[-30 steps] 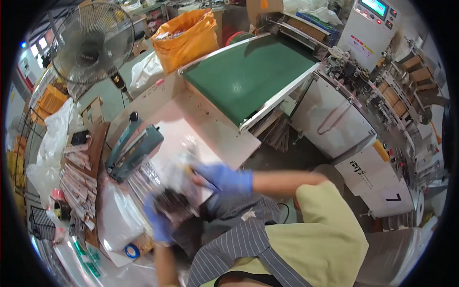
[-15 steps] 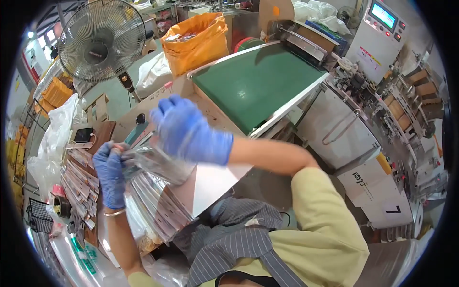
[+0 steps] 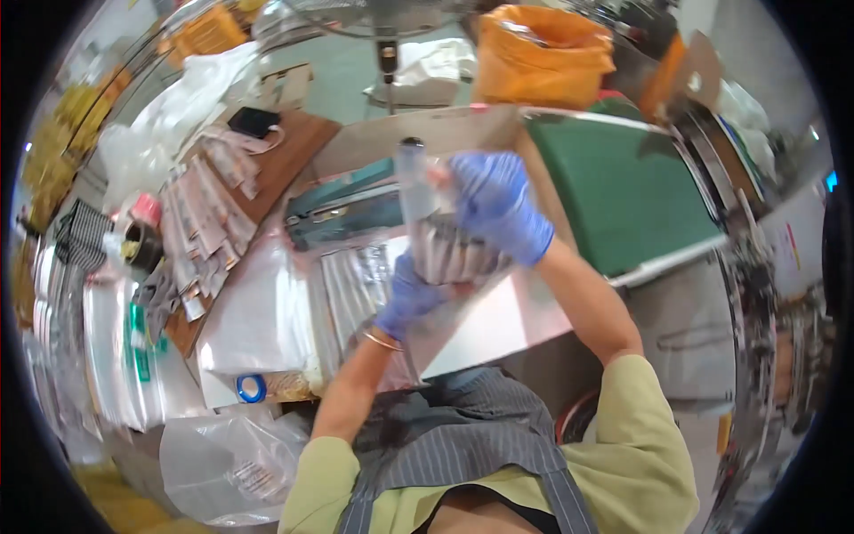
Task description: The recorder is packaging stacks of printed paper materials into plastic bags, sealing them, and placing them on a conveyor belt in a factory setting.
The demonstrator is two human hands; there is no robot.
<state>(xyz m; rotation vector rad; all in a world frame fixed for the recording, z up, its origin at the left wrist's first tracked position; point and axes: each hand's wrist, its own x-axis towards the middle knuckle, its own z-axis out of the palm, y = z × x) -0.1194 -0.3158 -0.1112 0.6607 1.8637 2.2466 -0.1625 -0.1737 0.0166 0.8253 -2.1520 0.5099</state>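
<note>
In front of me, over the white worktop (image 3: pixel 480 331), both gloved hands hold a clear plastic bag (image 3: pixel 445 254) with dark, flat contents, blurred by motion. My left hand (image 3: pixel 411 295) grips its lower end, fingers wrapped round from below. My right hand (image 3: pixel 503 205) is closed at its upper right side, and the bag's clear end sticks up beside the fingers. Below and left of the bag lies a row of flat wrapped packets (image 3: pixel 351 285). Behind those packets sits a long teal device (image 3: pixel 342 214) with a dark knob at its end.
Further left, more slim packets (image 3: pixel 200 222) and a black phone (image 3: pixel 254 122) lie on a brown board (image 3: pixel 289 169). A stack of clear film (image 3: pixel 253 311) and a tape roll (image 3: pixel 252 388) are nearer. At right stands a green conveyor belt (image 3: pixel 623 191); an orange sack (image 3: pixel 543 58) is behind.
My view has turned left. Both hands have come together on the bag; my right hand, raised and blurred before, is now at its upper side. The bag has tipped more upright.
</note>
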